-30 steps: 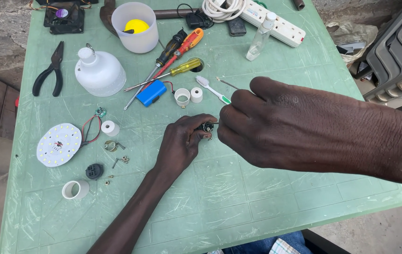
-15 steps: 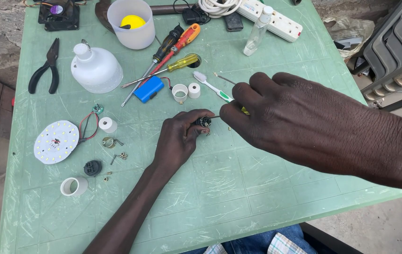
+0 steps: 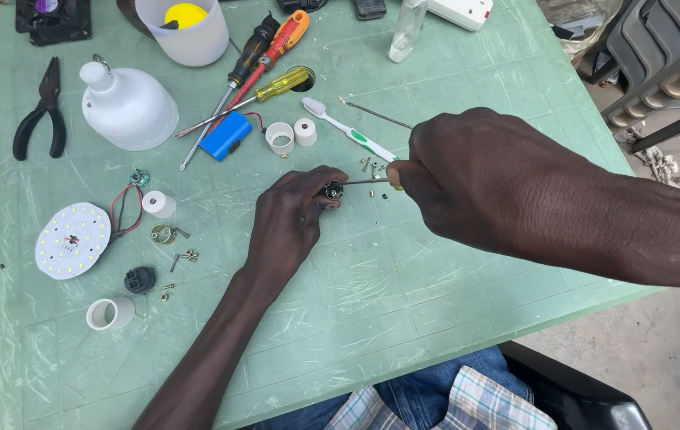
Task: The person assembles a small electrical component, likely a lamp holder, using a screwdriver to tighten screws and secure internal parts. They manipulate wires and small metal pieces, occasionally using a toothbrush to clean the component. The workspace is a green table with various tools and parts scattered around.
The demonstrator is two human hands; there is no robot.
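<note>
Bright, even daylight, soft shadows, sharp focus throughout.

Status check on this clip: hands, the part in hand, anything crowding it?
Left hand pinches small dark part. Right hand holds thin screwdriver, tip at the part. Loose screws and toothbrush close by on green table.

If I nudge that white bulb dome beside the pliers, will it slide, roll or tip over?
The white bulb dome stands on its wide end with the narrow neck up, so a low push would probably slide it on the green table. It looks like hollow plastic, so likely light. Pushed near the neck, it might tip, then roll toward the pliers.
</note>
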